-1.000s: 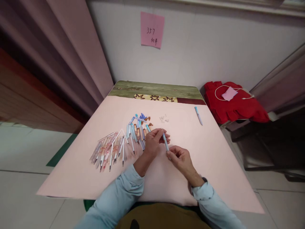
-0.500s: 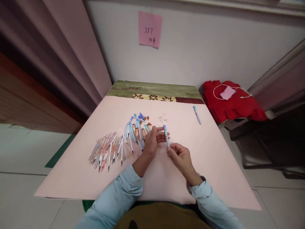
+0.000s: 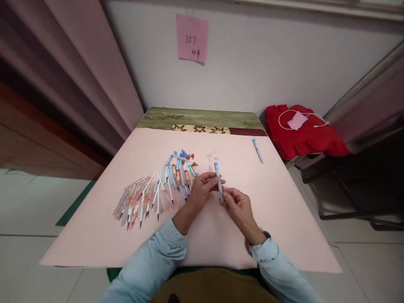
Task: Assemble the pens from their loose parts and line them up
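Between my two hands a light blue pen barrel [image 3: 217, 171] with a darker blue top end stands nearly upright above the table. My left hand [image 3: 201, 189] pinches it about the middle between thumb and fingers. My right hand [image 3: 237, 207] grips its lower end with thumb and forefinger. To the left of my left hand lies a group of blue and brown-topped pen barrels [image 3: 178, 173], with blue and brown small caps [image 3: 184, 154] behind them. Small springs or clear bits [image 3: 212, 157] lie beyond the held pen.
White refills and clear pinkish pen parts [image 3: 135, 200] are heaped at the left of the pale pink table cover [image 3: 284, 235]. One whole blue pen [image 3: 257, 150] lies at the far right. A red cloth [image 3: 303, 132] with a white cable is beyond the table's right edge.
My left fingers, spread behind the pen before, have closed on its middle. My right hand stays at the lower end. The camera view has shifted slightly.
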`<action>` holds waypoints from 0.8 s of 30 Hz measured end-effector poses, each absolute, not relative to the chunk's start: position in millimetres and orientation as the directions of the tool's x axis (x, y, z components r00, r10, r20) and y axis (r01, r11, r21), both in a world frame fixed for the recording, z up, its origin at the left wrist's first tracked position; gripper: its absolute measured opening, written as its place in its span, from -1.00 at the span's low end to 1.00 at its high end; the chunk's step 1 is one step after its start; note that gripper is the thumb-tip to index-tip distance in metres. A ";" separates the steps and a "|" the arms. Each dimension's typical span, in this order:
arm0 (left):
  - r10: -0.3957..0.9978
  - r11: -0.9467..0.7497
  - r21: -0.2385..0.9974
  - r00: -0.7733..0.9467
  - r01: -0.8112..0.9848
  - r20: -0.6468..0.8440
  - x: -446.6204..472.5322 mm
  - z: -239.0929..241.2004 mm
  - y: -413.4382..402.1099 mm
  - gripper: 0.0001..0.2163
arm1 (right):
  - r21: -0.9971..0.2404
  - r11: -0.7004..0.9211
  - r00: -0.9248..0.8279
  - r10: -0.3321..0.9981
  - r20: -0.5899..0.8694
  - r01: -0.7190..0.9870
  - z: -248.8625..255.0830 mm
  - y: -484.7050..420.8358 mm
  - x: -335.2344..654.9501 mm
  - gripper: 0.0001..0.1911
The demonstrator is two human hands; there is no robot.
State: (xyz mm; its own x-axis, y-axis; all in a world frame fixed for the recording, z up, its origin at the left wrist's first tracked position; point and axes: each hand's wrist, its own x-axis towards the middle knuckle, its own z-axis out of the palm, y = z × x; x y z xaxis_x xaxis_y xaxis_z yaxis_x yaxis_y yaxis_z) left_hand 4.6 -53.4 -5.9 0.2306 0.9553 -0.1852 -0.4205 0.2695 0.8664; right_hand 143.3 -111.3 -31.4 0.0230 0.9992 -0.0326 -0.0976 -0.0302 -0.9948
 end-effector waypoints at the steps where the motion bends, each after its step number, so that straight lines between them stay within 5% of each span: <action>1: 0.954 0.270 0.869 0.235 -0.415 -0.184 5.2 -5.4 -53.8 -0.73 | -0.994 -0.038 0.027 0.999 -0.041 -0.104 -32.2 -111.3 143.3 -0.72; 9: 0.951 0.248 0.895 0.271 -0.370 -0.151 7.3 1.4 -57.6 -0.74 | -0.997 -0.048 0.031 0.998 -0.050 -0.053 -35.2 -112.2 144.6 -0.72; 15: 0.944 0.301 0.790 0.282 -0.533 -0.169 -1.7 4.7 -55.3 -0.77 | -0.998 -0.067 0.119 0.991 -0.066 0.008 -9.4 -111.8 151.8 -0.68; 24: 0.814 0.430 0.680 0.581 -0.594 -0.007 -18.3 0.9 -57.6 -0.63 | -0.876 0.184 -0.007 0.979 0.203 0.445 15.2 -21.4 133.0 -0.78</action>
State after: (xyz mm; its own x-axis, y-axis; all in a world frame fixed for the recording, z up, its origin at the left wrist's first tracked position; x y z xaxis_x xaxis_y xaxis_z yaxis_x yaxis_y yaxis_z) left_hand -18.3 -57.6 0.9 0.5813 0.8137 -0.0070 -0.5941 0.4303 0.6796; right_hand 133.0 -21.4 15.2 -0.0068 0.9792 0.2026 0.4453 0.1844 -0.8762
